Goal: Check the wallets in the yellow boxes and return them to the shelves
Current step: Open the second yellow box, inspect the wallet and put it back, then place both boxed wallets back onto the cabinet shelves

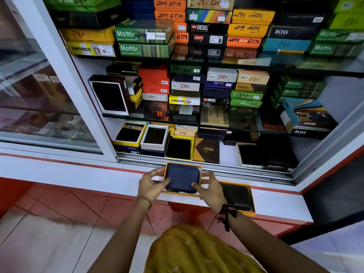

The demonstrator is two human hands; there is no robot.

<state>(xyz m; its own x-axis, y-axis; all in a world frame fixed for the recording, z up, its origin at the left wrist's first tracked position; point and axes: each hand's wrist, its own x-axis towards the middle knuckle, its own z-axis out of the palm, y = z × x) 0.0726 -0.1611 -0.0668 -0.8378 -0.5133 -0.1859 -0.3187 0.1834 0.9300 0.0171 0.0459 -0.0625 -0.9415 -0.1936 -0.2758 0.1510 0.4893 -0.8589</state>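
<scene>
A dark blue zip wallet lies in an open yellow box on the white ledge in front of the cabinet. My left hand grips the box's left side, thumb pressed on the wallet. From the right, my right hand holds the other side, its thumb on the wallet's lower edge. A second yellow box with a black wallet rests on the ledge just right of my right hand. Another yellow box with a dark wallet stands open on the bottom shelf.
The glass-shelved cabinet is packed with stacked wallet boxes. The left sliding glass door is pushed aside. On the bottom shelf, open boxes sit left and right, with bare space between a brown box and a white one. Red floor tiles lie below.
</scene>
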